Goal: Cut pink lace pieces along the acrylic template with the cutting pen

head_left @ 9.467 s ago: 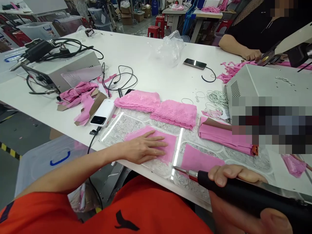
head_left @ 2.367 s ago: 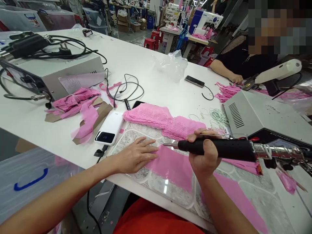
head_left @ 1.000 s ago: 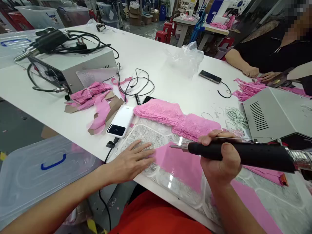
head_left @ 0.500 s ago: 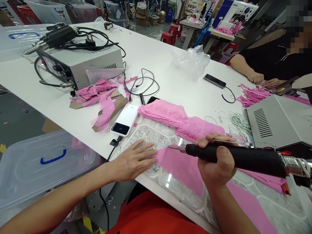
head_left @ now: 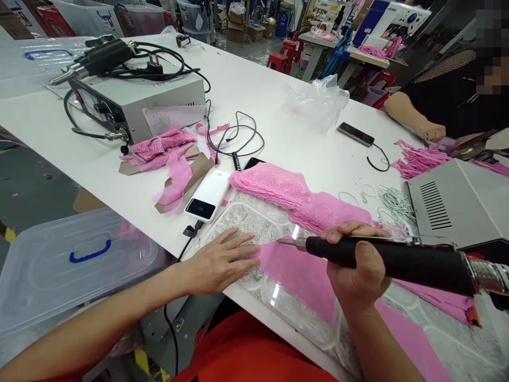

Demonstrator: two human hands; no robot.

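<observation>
My left hand (head_left: 217, 260) lies flat with fingers spread on the clear patterned mat (head_left: 242, 220), its fingertips touching the left edge of a pink fabric piece (head_left: 296, 273). My right hand (head_left: 358, 265) is wrapped round the black handle of a heated cutting tool (head_left: 393, 259). The tool's metal tip (head_left: 287, 242) points left and hovers just over the fabric's upper left corner, close to my left fingertips. Behind the mat lie two stacks of pink lace (head_left: 294, 196).
A white power bank (head_left: 207, 195) and cables lie left of the mat. Grey control boxes stand at far left (head_left: 135, 101) and right (head_left: 457, 199). Pink scraps on cardboard (head_left: 167, 164), a plastic bag (head_left: 320, 101), a phone (head_left: 354, 133), rubber bands. Another person sits at far right (head_left: 437, 101).
The view has drifted, shifting everything slightly right and down. The tool tip has stayed near the fabric's upper left corner, and my left hand has kept flat on the mat.
</observation>
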